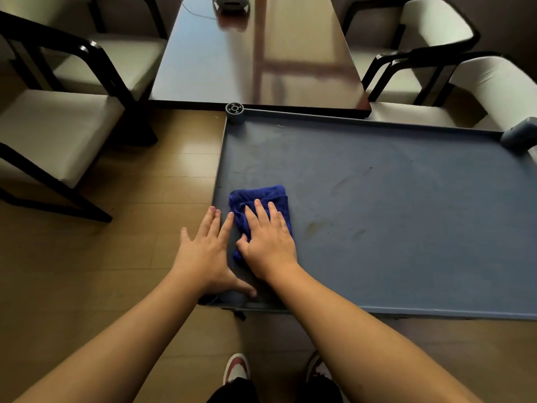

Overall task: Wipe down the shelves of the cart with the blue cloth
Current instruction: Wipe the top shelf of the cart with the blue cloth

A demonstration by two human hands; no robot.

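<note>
The cart's top shelf (392, 199) is a grey-blue tray with a raised rim, smudged in places. A folded blue cloth (261, 196) lies on the shelf near its left edge. My right hand (268, 242) lies flat on the cloth, fingers spread, pressing it to the surface. My left hand (207, 251) rests open over the shelf's near left corner, fingers spread, its thumb on the rim and its fingertips beside the cloth.
A dark glossy table (232, 53) butts against the cart's far edge, with a small device (231, 2) on it. Cream chairs with black frames stand left (58, 126) and right (465, 77). Wooden floor (145, 184) lies to the left. My shoes (236, 367) show below.
</note>
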